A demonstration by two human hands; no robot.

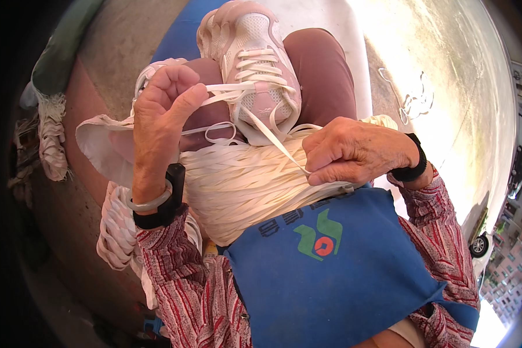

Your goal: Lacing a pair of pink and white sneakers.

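Note:
A pink and white sneaker upper (261, 98) lies across my knees, with a flat cream shoelace (270, 131) threaded through its upper rows of holes. My left hand (167, 107) is to the left of it, thumb and fingers pinching lace strands that run from the shoe. On the right, my right hand (354, 152) is closed, its thumb and forefinger gripping a lace pulled taut down from the shoe's lower end. Under both hands, a thick bundle of cream shoelaces (238, 194) fills my lap. A loose loop of lace hangs between the left hand and the shoe.
Another pale shoe (156, 72) is partly hidden behind my left hand. White cloth-like pieces (101, 145) and a braided lace bundle (116, 232) lie at the left. A blue apron (342, 290) covers my lap. Loose white laces (414, 104) lie on the sunlit floor.

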